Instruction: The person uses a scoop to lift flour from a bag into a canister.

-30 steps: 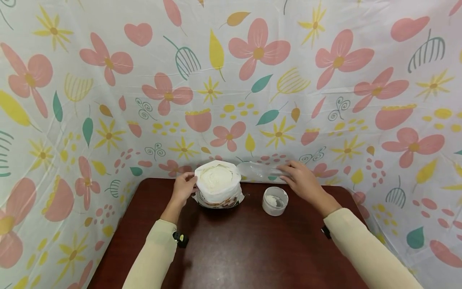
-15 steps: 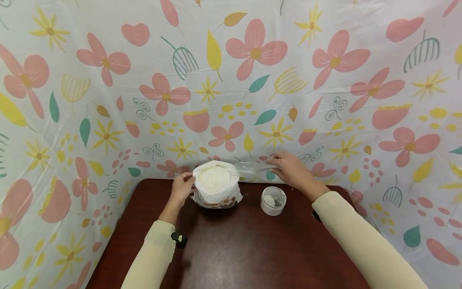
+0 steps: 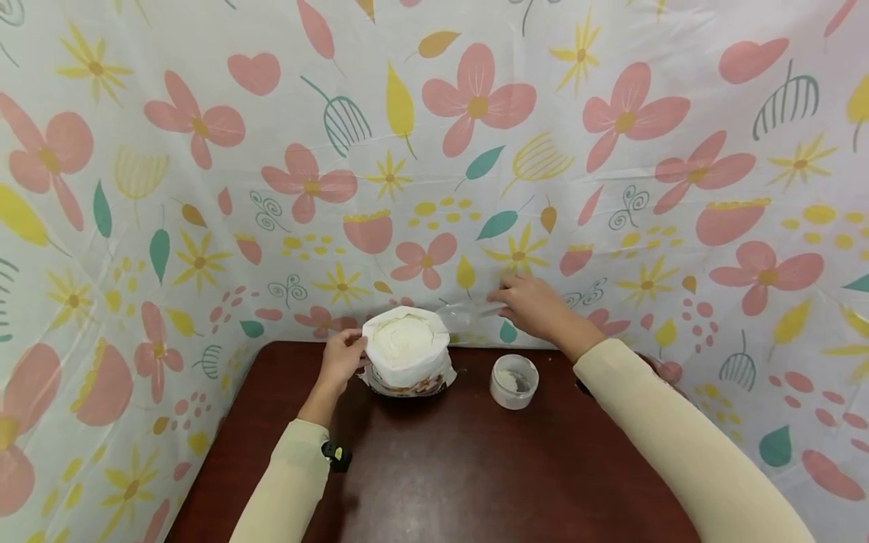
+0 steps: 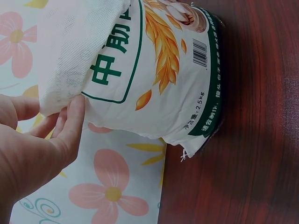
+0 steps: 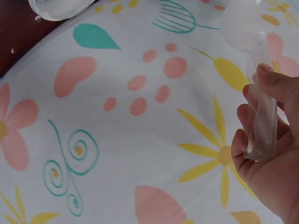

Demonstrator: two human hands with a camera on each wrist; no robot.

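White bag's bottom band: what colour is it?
The band is dark green with pale lettering; it shows best in the left wrist view.

At the counter's back, a bag holding powder, left grip at its left rim; right of it, a tub. Beyond the tub, a scoop in the right grip. Cloth behind.
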